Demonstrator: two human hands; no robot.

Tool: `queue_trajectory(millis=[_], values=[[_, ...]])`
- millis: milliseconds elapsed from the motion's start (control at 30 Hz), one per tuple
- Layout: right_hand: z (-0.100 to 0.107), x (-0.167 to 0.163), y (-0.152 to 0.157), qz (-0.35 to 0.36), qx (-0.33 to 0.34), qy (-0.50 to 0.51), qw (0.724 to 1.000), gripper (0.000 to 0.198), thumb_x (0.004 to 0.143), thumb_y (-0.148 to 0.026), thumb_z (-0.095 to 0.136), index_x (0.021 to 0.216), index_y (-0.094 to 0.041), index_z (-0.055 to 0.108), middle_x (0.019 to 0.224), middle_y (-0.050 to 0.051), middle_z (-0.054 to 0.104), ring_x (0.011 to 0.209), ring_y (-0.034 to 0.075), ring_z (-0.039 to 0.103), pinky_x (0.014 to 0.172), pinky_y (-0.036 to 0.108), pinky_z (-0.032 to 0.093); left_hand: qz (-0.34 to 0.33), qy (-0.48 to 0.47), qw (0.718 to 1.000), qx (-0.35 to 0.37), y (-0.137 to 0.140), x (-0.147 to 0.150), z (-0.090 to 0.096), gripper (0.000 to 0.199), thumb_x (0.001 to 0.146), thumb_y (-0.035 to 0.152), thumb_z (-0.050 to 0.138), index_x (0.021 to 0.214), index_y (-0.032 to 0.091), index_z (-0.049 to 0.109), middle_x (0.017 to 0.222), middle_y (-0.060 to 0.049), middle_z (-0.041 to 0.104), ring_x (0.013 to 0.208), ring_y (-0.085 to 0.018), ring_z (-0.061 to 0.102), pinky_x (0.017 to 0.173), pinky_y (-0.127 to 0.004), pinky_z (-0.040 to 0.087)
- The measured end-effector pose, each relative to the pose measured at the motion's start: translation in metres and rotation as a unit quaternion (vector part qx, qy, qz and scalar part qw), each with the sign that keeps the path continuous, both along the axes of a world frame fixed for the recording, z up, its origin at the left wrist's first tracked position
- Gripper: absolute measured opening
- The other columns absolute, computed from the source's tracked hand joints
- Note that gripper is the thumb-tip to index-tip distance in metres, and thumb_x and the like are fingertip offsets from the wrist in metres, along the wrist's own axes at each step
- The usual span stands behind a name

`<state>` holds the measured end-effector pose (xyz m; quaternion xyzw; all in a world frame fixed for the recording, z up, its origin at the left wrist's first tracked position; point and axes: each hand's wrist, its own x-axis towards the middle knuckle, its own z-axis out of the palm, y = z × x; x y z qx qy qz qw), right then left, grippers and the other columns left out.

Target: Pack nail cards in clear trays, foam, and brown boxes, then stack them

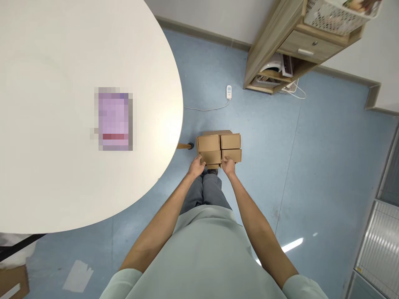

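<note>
Below me a group of small brown cardboard boxes stands low by my feet, set close together, with more cardboard showing beneath the top ones. My left hand (197, 167) is closed on the left end of the near left cardboard box (210, 157). At the right end of that same box is my right hand (228, 165), its fingers curled by the gap and partly over the near right box (234, 155). Two more boxes, a far left one (208, 143) and a far right one (230, 141), sit behind them.
A round white table (149, 137) fills the left, a blurred purple item (113, 120) on it. A table leg (183, 146) stands left of the boxes. A white corded controller (229, 92) lies on the blue floor. Wooden cabinet (307, 43) at upper right.
</note>
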<state>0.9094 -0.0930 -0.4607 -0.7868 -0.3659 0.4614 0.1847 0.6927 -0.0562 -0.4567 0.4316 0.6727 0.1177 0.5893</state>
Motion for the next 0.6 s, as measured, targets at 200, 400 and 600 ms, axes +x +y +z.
queue_trajectory(millis=[200,400,600], values=[[0.117,0.0,-0.033,-0.048,-0.019,0.017,0.999,0.021,0.081,-0.034,0.075,0.097,-0.021,0.079,0.105,0.012,0.083,0.098,0.031,0.08,0.103,0.048,0.059,-0.046,-0.014,0.999,-0.002,-0.027,-0.004,0.12,0.015,0.08,0.029,0.078,0.094,0.023,0.078,0.101,-0.009,0.082,0.105,-0.029,0.077,0.107,-0.045,0.057],[0.205,0.005,-0.057,-0.064,0.027,0.074,0.995,0.021,0.078,-0.041,0.077,0.087,-0.022,0.076,0.099,0.011,0.083,0.09,0.029,0.08,0.097,0.05,0.062,-0.071,-0.077,0.994,0.03,-0.051,0.002,0.225,0.012,0.083,0.035,0.074,0.085,0.023,0.074,0.098,-0.009,0.082,0.097,-0.028,0.078,0.1,-0.047,0.06],[0.245,0.009,-0.068,-0.064,0.092,0.151,0.982,0.035,0.077,-0.052,0.077,0.094,-0.021,0.076,0.103,0.013,0.082,0.098,0.031,0.079,0.099,0.05,0.062,-0.053,-0.162,0.985,0.042,-0.07,0.0,0.29,0.028,0.082,0.048,0.078,0.088,0.022,0.071,0.119,-0.015,0.079,0.115,-0.03,0.075,0.104,-0.046,0.059]])
